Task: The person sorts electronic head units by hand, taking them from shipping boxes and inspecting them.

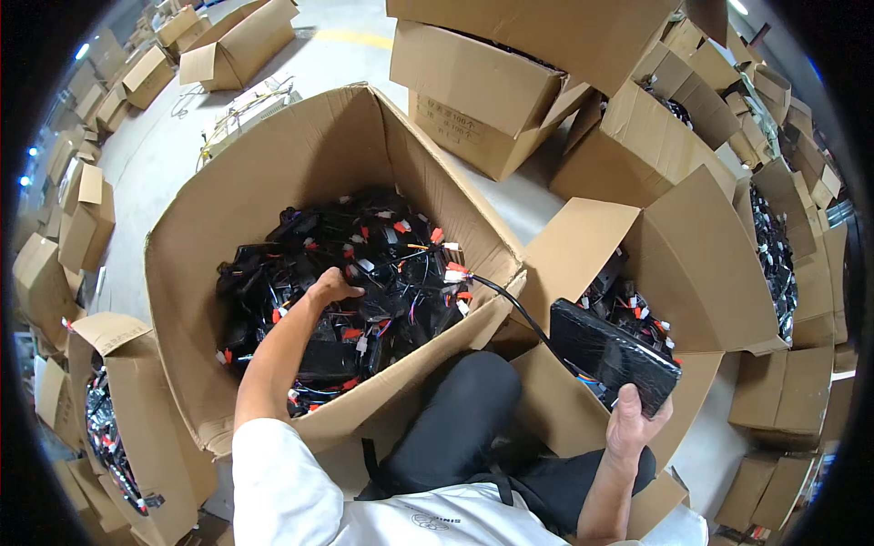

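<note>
- Left hand (332, 287) deep in the big cardboard box (273, 182), fingers curled down into the tangle of black wired parts (364, 273); whether anything is actually gripped, cannot tell.
- Right hand (633, 419) closed around a flat black module (614, 355), held over the smaller box (692, 264) to the right.
- Black cable (510, 305) running from the module back across the box edge into the pile.
- Best handled, by judgement: free the cable from the tangle with a slow lift, no yanking, module kept level.
</note>
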A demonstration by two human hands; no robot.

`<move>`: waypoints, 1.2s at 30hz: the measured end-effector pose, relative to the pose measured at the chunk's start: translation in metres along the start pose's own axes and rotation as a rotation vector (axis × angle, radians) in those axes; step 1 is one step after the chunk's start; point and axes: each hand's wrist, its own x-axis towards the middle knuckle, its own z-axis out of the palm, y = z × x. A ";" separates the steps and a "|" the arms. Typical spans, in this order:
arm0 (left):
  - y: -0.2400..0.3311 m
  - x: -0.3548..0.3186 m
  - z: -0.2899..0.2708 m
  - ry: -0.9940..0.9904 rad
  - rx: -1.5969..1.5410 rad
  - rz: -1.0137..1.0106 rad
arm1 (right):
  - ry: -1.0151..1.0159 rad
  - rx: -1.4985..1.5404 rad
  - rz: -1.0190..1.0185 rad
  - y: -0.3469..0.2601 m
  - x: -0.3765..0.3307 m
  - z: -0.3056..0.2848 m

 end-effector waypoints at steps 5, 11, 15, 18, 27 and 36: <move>0.006 -0.009 0.010 0.002 0.124 0.112 | -0.046 -0.024 0.014 -0.007 -0.016 -0.014; 0.025 -0.025 0.015 -0.223 -0.759 0.158 | -0.090 0.093 0.177 -0.019 -0.036 -0.009; 0.062 -0.068 -0.014 -0.180 -0.940 0.060 | -0.371 -0.152 -0.254 -0.032 -0.029 -0.015; 0.077 -0.094 -0.060 -0.325 -0.612 0.022 | -0.364 -0.124 -0.233 -0.032 -0.042 -0.026; 0.122 -0.241 -0.166 -0.067 -0.725 0.405 | -0.324 0.038 -0.143 -0.033 -0.040 -0.022; 0.248 -0.396 -0.111 0.906 -1.235 0.824 | 0.039 0.012 -0.700 -0.083 -0.002 0.014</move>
